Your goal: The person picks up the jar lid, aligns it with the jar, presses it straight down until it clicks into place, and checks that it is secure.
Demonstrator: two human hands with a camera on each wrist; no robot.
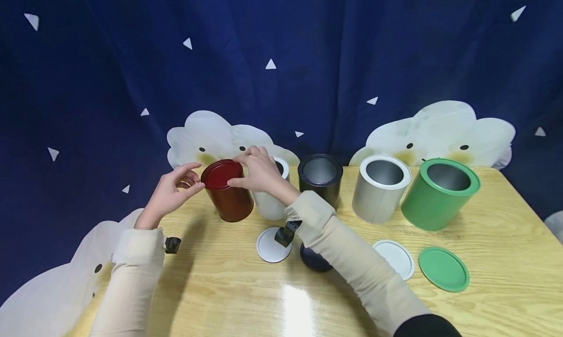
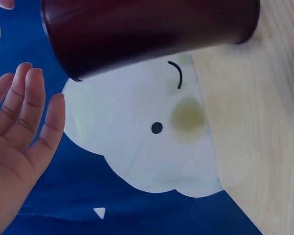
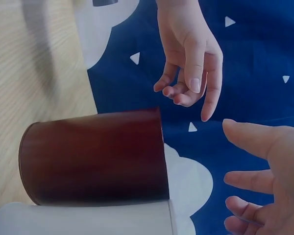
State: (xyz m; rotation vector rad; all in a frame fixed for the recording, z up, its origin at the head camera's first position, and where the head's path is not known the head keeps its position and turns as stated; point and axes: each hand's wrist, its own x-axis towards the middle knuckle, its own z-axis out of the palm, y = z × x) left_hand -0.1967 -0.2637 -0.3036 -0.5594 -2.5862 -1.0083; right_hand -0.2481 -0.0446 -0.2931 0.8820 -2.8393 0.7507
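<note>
A dark red can (image 1: 233,206) stands leftmost in a row, its red lid (image 1: 223,175) lying within the rim. Beside the rim's left, my left hand (image 1: 170,193) has its fingers loosely bent and holds nothing. My right hand (image 1: 260,173) hovers over the right of the rim, thumb and fingers spread. In the right wrist view a gap separates both hands from the top of the can (image 3: 98,161). The left wrist view shows the left fingers (image 2: 29,107) relaxed and apart from the can. Right of the red can is a slim white can (image 1: 267,207), partly hidden by the right hand.
Open cans continue rightward: black (image 1: 318,193), white (image 1: 373,202) and green (image 1: 428,210). In front lie a white lid (image 1: 269,246), a black lid (image 1: 311,261) partly under the right forearm, another white lid (image 1: 398,259) and a green lid (image 1: 444,269). A blue curtain (image 1: 281,93) hangs behind.
</note>
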